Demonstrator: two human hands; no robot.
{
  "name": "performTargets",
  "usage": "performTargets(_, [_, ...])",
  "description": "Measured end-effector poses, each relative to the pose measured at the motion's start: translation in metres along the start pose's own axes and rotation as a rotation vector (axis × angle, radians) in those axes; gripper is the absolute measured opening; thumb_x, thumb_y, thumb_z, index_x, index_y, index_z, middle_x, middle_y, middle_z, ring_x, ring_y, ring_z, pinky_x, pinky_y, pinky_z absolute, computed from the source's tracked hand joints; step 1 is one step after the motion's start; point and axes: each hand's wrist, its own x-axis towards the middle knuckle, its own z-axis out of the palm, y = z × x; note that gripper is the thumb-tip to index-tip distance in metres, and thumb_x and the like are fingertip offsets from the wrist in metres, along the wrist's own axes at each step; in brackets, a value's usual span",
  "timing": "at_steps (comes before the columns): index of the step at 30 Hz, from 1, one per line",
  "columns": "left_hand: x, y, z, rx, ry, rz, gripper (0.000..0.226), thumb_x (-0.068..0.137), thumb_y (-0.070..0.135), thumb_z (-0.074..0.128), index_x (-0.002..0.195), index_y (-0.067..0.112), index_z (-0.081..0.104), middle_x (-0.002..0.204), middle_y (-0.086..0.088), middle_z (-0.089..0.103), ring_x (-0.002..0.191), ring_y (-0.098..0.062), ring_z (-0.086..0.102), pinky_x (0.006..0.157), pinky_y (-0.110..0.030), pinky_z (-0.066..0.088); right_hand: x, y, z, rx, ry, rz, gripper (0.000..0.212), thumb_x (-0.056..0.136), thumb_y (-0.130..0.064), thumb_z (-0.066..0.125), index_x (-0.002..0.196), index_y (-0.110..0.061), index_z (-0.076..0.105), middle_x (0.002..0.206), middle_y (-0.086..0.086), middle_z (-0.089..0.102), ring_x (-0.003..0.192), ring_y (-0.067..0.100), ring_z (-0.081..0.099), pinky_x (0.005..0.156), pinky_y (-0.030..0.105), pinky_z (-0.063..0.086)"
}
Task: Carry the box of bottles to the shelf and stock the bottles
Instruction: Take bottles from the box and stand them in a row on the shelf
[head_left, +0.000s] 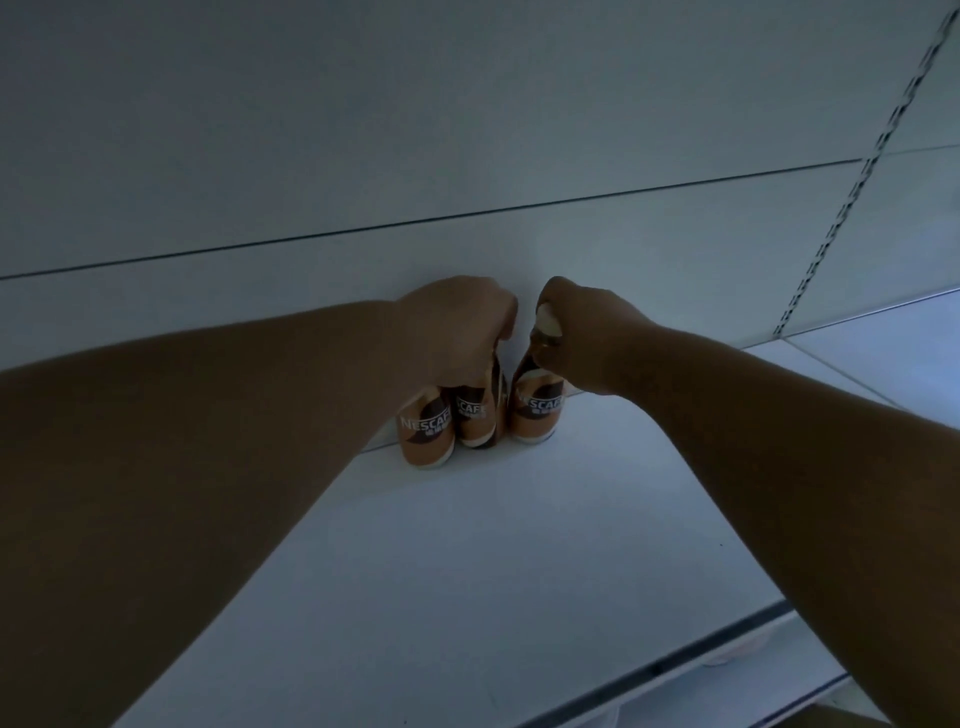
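In the head view, three Nescafé bottles are seen standing upright at the back of the white shelf (519, 545), against the rear panel (467, 130). The left bottle (427, 434) and middle bottle (475, 415) are touching, and their tops are covered by the left hand (457, 327), which is curled down over them; how many it actually grips cannot be told. The right bottle (537, 410), just beside them, is pinched at its neck by the closed right hand (587, 338), its pale cap showing. A slotted upright (852, 176) is seen at right.
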Motion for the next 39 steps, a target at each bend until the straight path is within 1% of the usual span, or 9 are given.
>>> performTargets(4, [-0.003,0.003,0.003,0.016,0.132,0.047,0.035,0.079,0.009,0.063,0.111,0.012,0.050,0.110,-0.009,0.054,0.099,-0.025,0.050,0.080,-0.034,0.042,0.004,0.002,0.003,0.058,0.065,0.018,0.036,0.092,-0.020,0.060,0.122,-0.013,0.042,0.090,0.008,0.057,0.071,0.020,0.055,0.055,0.030,0.049])
performTargets(9, [-0.013,0.012,-0.002,0.064,0.270,0.059,0.038,0.077,0.008,0.056,0.114,0.008,0.048,0.116,-0.013,0.048,0.105,-0.029,0.045,0.085,-0.038,0.042,-0.007,0.000,0.000,0.052,0.074,0.047,0.054,0.089,-0.016,0.067,0.134,-0.015,0.037,0.113,0.012,0.063,0.092,0.025,0.058,0.071,0.031,0.045])
performTargets(14, [-0.044,0.033,-0.008,-0.035,0.341,0.070,0.031,0.073,0.004,0.059,0.102,0.011,0.050,0.104,-0.006,0.048,0.092,-0.023,0.043,0.073,-0.032,0.034,-0.050,-0.006,-0.031,-0.025,0.114,0.051,0.060,0.089,-0.025,0.067,0.141,-0.017,0.038,0.127,0.011,0.058,0.111,0.026,0.057,0.081,0.029,0.044])
performTargets(18, [-0.073,0.074,-0.008,-0.128,0.373,0.198,0.026,0.075,0.008,0.062,0.083,0.019,0.039,0.084,0.001,0.040,0.076,-0.021,0.042,0.067,-0.039,0.039,-0.117,-0.006,-0.058,-0.067,0.179,0.068,0.054,0.090,-0.026,0.064,0.138,-0.017,0.042,0.125,0.009,0.057,0.107,0.024,0.059,0.088,0.032,0.047])
performTargets(20, [-0.084,0.104,-0.006,-0.175,0.372,0.232,0.022,0.075,0.008,0.064,0.086,0.016,0.047,0.086,-0.001,0.046,0.080,-0.025,0.049,0.067,-0.036,0.038,-0.160,0.001,-0.068,-0.092,0.239,0.114,0.048,0.090,-0.026,0.064,0.133,-0.018,0.045,0.120,0.007,0.057,0.101,0.023,0.060,0.086,0.036,0.051])
performTargets(24, [-0.099,0.189,0.013,-0.274,0.224,0.270,0.029,0.076,0.003,0.059,0.101,0.015,0.053,0.101,-0.003,0.050,0.095,-0.023,0.046,0.078,-0.038,0.043,-0.258,0.037,-0.072,-0.139,0.249,0.289,0.042,0.087,-0.023,0.058,0.128,-0.020,0.047,0.117,0.003,0.057,0.097,0.024,0.060,0.083,0.042,0.053])
performTargets(29, [-0.112,0.324,0.081,-0.319,0.007,0.434,0.023,0.077,0.013,0.063,0.090,0.025,0.048,0.100,-0.004,0.054,0.097,-0.025,0.052,0.078,-0.033,0.042,-0.386,0.118,-0.052,-0.163,0.191,0.549,0.042,0.086,-0.024,0.059,0.126,-0.020,0.051,0.118,0.005,0.058,0.102,0.026,0.059,0.084,0.040,0.051])
performTargets(34, [-0.124,0.445,0.152,-0.395,-0.235,0.529,0.027,0.075,0.011,0.068,0.093,0.024,0.051,0.099,0.001,0.050,0.094,-0.020,0.049,0.075,-0.032,0.044,-0.487,0.200,-0.017,-0.151,0.101,0.817,0.037,0.085,-0.026,0.060,0.121,-0.024,0.053,0.114,-0.001,0.060,0.103,0.023,0.058,0.066,0.029,0.032])
performTargets(39, [-0.118,0.522,0.234,-0.388,-0.415,0.576,0.034,0.075,0.013,0.072,0.098,0.028,0.052,0.099,0.007,0.049,0.091,-0.013,0.049,0.076,-0.030,0.047,-0.541,0.277,0.044,0.041,0.067,0.989,0.028,0.086,-0.023,0.064,0.113,-0.022,0.055,0.101,-0.002,0.056,0.086,0.017,0.055,0.070,0.032,0.048])
